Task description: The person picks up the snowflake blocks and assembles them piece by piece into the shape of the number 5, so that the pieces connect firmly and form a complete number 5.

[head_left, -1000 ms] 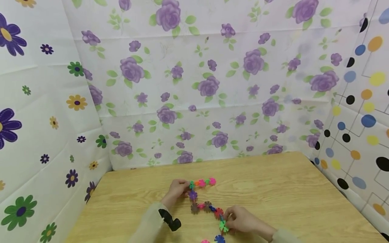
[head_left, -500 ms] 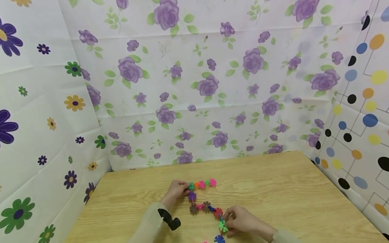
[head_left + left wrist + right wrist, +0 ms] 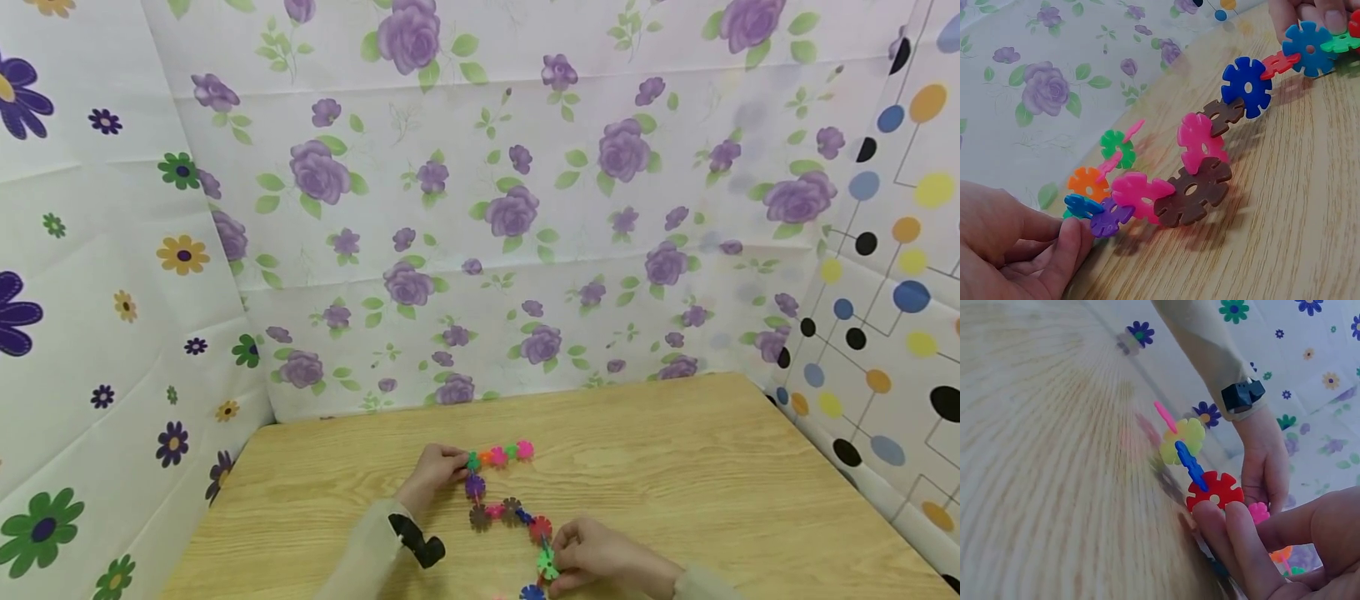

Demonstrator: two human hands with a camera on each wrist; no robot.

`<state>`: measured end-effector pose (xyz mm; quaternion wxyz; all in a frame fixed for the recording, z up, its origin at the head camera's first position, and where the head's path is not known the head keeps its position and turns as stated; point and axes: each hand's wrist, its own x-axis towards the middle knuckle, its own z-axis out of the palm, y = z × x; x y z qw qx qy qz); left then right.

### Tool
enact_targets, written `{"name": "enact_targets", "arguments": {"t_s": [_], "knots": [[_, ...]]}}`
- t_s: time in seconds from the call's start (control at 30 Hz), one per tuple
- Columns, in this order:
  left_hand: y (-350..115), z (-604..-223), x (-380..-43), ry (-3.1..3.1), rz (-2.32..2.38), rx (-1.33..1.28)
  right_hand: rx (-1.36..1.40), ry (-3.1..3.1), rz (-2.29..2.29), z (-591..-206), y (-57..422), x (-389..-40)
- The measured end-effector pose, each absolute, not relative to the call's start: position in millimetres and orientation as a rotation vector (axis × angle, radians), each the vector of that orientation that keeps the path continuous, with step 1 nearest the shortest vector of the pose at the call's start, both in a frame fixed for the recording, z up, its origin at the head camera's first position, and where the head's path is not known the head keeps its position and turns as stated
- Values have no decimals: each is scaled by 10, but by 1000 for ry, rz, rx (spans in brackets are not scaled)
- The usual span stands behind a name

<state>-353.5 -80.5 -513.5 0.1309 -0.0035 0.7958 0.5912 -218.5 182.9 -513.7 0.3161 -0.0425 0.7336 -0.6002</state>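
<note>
A zigzag chain of interlocking plastic snowflake discs in many colours lies across the table. My left hand pinches a teal-green disc at the chain's far left corner. To its right runs a short row ending in a pink disc. Nearer me, my right hand pinches the chain at a bright green disc, below a red disc. In the left wrist view, brown and pink discs stand tilted between the hands. Past my right fingers, the right wrist view shows red, blue and yellow discs.
The wooden table extends to both sides of the chain. Flowered cloth hangs behind it, with patterned cloths at left and right. A small black camera is strapped to my left wrist.
My right hand has shifted slightly towards me, and the near end of the chain has moved down and left with it. The left hand keeps its pinch, nearly still.
</note>
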Motion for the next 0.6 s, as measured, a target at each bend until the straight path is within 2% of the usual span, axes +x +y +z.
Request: {"name": "enact_targets", "arguments": {"t_s": [0.6], "knots": [[-846,-5150,-3563,2281,1730,-6,-127,1854,-1591,-5148,1830,-2198]]}}
